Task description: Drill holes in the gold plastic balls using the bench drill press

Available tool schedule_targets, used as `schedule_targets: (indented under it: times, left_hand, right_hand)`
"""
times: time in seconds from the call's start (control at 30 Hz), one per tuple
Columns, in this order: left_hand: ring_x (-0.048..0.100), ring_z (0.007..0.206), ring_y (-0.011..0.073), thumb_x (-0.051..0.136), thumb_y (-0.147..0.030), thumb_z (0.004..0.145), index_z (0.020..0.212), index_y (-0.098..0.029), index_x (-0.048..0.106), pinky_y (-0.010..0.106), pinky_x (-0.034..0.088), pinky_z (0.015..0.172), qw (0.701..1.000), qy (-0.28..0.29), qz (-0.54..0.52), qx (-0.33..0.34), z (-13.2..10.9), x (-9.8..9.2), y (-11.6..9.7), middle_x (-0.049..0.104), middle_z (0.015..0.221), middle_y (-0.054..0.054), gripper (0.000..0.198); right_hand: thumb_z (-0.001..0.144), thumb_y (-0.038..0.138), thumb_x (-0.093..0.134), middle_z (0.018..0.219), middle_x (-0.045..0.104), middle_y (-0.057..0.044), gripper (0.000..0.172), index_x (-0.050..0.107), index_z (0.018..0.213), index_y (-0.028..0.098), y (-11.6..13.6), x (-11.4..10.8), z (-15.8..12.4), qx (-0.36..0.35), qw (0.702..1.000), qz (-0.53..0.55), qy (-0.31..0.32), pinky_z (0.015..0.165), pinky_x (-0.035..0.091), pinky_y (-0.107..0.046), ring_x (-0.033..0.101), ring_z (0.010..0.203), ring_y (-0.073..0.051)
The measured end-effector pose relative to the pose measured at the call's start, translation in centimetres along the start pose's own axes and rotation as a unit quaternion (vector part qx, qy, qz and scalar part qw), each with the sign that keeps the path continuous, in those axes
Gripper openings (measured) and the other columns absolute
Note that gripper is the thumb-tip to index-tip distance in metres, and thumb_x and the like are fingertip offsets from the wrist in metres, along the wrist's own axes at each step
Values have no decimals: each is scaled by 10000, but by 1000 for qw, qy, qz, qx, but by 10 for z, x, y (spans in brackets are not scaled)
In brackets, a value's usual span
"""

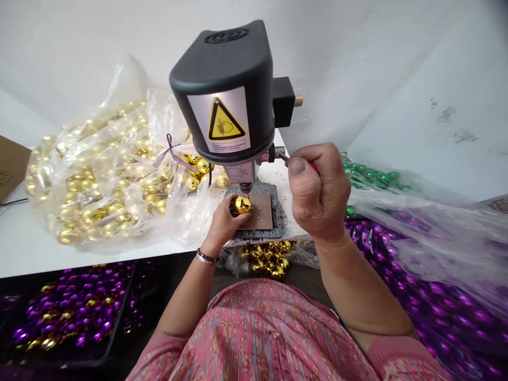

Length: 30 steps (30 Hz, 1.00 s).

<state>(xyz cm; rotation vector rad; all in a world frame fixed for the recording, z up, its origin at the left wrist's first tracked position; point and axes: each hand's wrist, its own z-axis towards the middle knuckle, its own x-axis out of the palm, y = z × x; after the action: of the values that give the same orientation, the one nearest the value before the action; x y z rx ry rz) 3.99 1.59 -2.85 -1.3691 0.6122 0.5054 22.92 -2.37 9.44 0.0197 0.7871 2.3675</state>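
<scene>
My left hand (pixel 225 223) is closed around a shiny gold ball (pixel 243 205) with a mirrored surface. It holds the ball just under the chuck (pixel 246 187) of a black drill press (pixel 222 106), above the brown board (pixel 262 211) on the machine's base. Whether the drill bit touches the ball I cannot tell. Raised at the machine's right side, my right hand (pixel 317 190) is wrapped round the feed lever (pixel 282 156). Most of the lever is hidden inside the fist. Dark shavings lie scattered over the metal base (pixel 278 225).
Clear plastic bags of gold balls (pixel 103 185) cover the table's left part. More gold balls (pixel 270 259) hang in a bag at the front edge. Purple balls (pixel 432 296) and green balls (pixel 373 177) fill bags at right. A black bin (pixel 115 328) holds purple and gold balls.
</scene>
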Motion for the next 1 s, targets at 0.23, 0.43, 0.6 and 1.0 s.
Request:
schedule_targets:
  times: [0.23,0.43,0.6,1.0]
  left_hand:
    - [641,1036,270,778,-165,688,1131,-164,635,405,518,931,991,-11,92,93,5,-2,1,703,1110,96,466]
    - [607,1156,277,789,-143,703,1214,-180,635,412,493,1021,988,8,89,125,7,3,5,674,1234,104,536]
    - [604,1159,276,719,-263,828,1327,-150,566,417,486,1006,985,37,52,160,7,4,9,663,1261,133,534]
    - [653,963,206,772,-236,717,1169,-145,632,322,520,878,998,32,-31,40,3,5,-10,713,1078,73,483]
  right_hand:
    - [994,390,406,738,551,37,263,547,854,218,1,0,-2,10,1000,-6,4,663,521,-216,565,671,-44]
    - [990,359,422,749,560,45,222,536,861,219,-1,-1,-3,2,1000,21,6,667,520,-212,577,684,-37]
    - [989,353,429,732,542,47,201,529,867,228,-4,0,-4,-9,999,31,5,643,509,-210,565,664,-40]
    - [992,436,388,741,548,27,300,549,858,220,-2,-1,-7,17,1000,-19,10,636,503,-235,544,653,-55]
